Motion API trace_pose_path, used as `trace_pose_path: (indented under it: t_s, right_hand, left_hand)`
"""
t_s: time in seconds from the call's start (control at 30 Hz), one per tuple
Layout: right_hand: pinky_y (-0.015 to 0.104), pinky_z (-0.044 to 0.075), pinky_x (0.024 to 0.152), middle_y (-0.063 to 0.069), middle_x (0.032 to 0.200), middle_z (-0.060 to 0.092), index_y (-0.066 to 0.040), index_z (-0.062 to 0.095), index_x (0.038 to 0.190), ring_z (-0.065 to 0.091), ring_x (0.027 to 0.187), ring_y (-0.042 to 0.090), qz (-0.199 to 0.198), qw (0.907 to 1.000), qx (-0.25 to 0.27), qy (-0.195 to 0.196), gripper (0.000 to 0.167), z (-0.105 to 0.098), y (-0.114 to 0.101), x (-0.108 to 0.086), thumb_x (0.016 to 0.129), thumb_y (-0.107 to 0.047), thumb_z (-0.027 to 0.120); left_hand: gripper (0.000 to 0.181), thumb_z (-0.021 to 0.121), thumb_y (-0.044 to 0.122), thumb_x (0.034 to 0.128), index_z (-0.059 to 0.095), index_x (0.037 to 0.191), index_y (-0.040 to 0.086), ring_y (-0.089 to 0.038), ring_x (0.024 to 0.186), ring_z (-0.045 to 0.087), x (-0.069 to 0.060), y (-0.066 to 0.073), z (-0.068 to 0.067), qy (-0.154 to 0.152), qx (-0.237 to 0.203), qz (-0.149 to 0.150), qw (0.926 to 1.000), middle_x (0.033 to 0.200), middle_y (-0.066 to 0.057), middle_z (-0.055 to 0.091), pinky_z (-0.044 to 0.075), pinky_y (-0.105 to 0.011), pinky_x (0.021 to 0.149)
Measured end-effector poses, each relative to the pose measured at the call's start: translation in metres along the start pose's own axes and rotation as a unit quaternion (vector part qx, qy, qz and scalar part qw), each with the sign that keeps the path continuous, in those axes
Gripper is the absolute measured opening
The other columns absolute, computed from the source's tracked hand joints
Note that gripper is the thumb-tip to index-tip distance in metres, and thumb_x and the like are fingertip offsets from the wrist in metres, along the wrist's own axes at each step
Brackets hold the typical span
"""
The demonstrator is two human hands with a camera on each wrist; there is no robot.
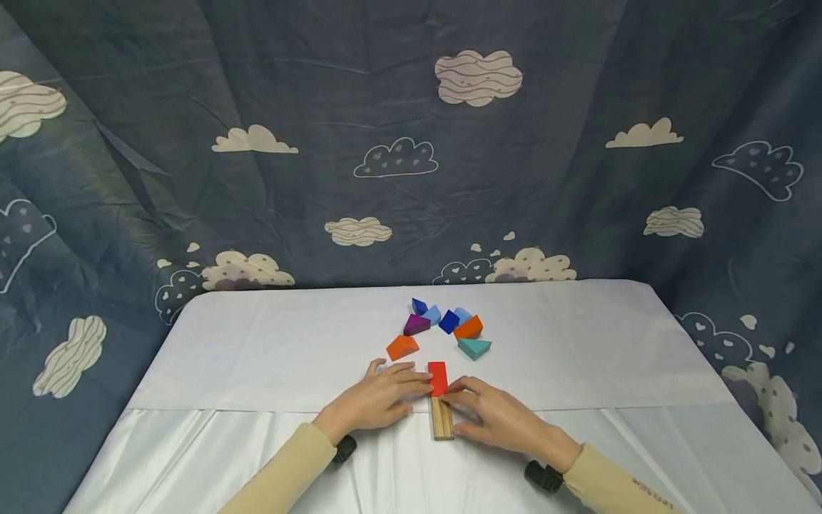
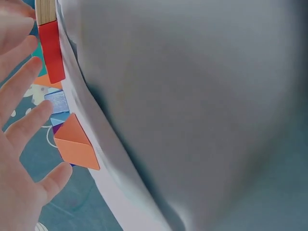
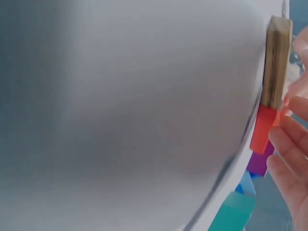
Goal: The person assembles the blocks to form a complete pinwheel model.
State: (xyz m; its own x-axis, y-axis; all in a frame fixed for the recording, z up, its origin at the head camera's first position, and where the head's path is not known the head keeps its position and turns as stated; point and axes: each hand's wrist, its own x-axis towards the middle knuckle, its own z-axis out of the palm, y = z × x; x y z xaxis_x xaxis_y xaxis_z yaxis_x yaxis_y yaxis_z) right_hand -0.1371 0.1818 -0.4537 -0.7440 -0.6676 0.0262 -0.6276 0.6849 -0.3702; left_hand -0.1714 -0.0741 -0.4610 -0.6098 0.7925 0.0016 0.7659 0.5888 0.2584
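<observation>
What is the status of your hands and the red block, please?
Left hand, fingers extended, left of red block; right hand at its right. Red block meets wooden piece end to end. Loose blocks beyond, nothing visibly blocking.

We log one solid red block [image 1: 437, 378]. Wooden piece [image 1: 442, 420]: tan, brown grain streaking lengthwise. Single-colour: two orange blocks [image 1: 402, 348], one purple block [image 1: 416, 325], one teal block [image 1: 474, 348], two dark blue blocks [image 1: 449, 321], two light blue blocks [image 1: 433, 315]. Tablecloth [image 1: 270, 357]: white. Backdrop [image 1: 321, 93], we note: slate blue, printed with cream clouds [image 1: 478, 78], some wavy-lined, some dotted, some plain, others heart-flecked with white outlines. Sleeves [image 1: 282, 464]: pale yellow-beige, dark lettering [image 1: 651, 494] on the right one.
</observation>
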Motion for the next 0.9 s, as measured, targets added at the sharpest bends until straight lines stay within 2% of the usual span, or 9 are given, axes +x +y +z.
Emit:
trace_pose_path:
  t_s: [0.3, 0.53, 0.77, 0.9]
  right_hand:
    - [0.043, 0.048, 0.091, 0.006, 0.118, 0.061, -0.006, 0.065, 0.118, 0.057, 0.109, 0.024, 0.015, 0.9965, 0.029, 0.077, 0.035, -0.018, 0.021, 0.011, 0.086, -0.018, 0.071]
    - [0.047, 0.049, 0.089, 0.009, 0.113, 0.064, -0.002, 0.065, 0.117, 0.061, 0.102, 0.027, 0.035, 0.9862, 0.074, 0.144, 0.031, -0.031, 0.043, 0.027, 0.087, -0.009, 0.071]
    - [0.051, 0.048, 0.089, 0.013, 0.111, 0.063, 0.000, 0.064, 0.117, 0.060, 0.099, 0.030, 0.052, 0.9792, 0.106, 0.165, 0.031, -0.039, 0.059, 0.044, 0.086, -0.001, 0.068]
    - [0.052, 0.046, 0.091, 0.015, 0.114, 0.063, 0.001, 0.063, 0.118, 0.059, 0.104, 0.033, 0.062, 0.9779, 0.102, 0.172, 0.032, -0.041, 0.066, 0.055, 0.087, -0.002, 0.068]
  left_hand:
    - [0.043, 0.054, 0.025, 0.0971, 0.051, 0.140, 0.025, -0.020, 0.140, 0.027, -0.001, 0.002, -0.001, 0.002, -0.024, 0.007, 0.9997, 0.146, 0.012, 0.042, 0.021, -0.060, 0.105]
    - [0.042, 0.053, 0.024, 0.0971, 0.052, 0.139, 0.024, -0.021, 0.139, 0.028, -0.001, 0.002, 0.000, -0.001, -0.032, 0.009, 0.9994, 0.146, 0.011, 0.042, 0.021, -0.061, 0.105]
    - [0.041, 0.053, 0.022, 0.0971, 0.054, 0.138, 0.024, -0.022, 0.139, 0.027, -0.002, 0.004, 0.001, -0.007, -0.046, 0.004, 0.9989, 0.146, 0.013, 0.042, 0.020, -0.061, 0.105]
    - [0.041, 0.053, 0.022, 0.0969, 0.054, 0.138, 0.024, -0.022, 0.139, 0.028, -0.002, 0.004, 0.000, -0.008, -0.041, 0.004, 0.9991, 0.146, 0.013, 0.042, 0.021, -0.061, 0.105]
